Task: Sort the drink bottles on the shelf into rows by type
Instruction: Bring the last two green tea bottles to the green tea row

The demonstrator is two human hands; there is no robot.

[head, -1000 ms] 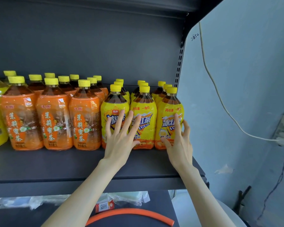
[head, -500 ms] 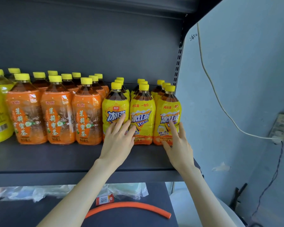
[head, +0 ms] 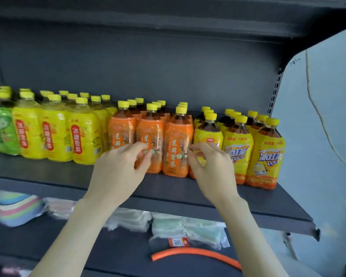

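Drink bottles with yellow caps stand in rows on a dark shelf (head: 48, 176). From left to right there are green-label bottles (head: 0, 132), yellow bottles with red labels (head: 48, 134), orange-label tea bottles (head: 176, 136) and yellow iced-tea bottles (head: 268, 148). My left hand (head: 120, 168) is in front of the middle front orange bottle, its loosely curled fingertips at the label. My right hand (head: 210, 168) sits at the gap between the right front orange bottle and the leftmost iced-tea bottle, fingers loosely curled. Neither hand plainly grips a bottle; both are motion-blurred.
The shelf's right end meets a pale wall with a thin cable (head: 318, 116) running down it. On the lower shelf lie bagged pastel cloths (head: 14, 208), a small red packet (head: 177, 241) and a curved orange tube (head: 194, 254). Another shelf board hangs overhead.
Both hands left the fronts of the iced-tea bottles and moved left to the orange bottles, their fingers now curled. The view swung left, which brought the green and yellow bottles into sight.
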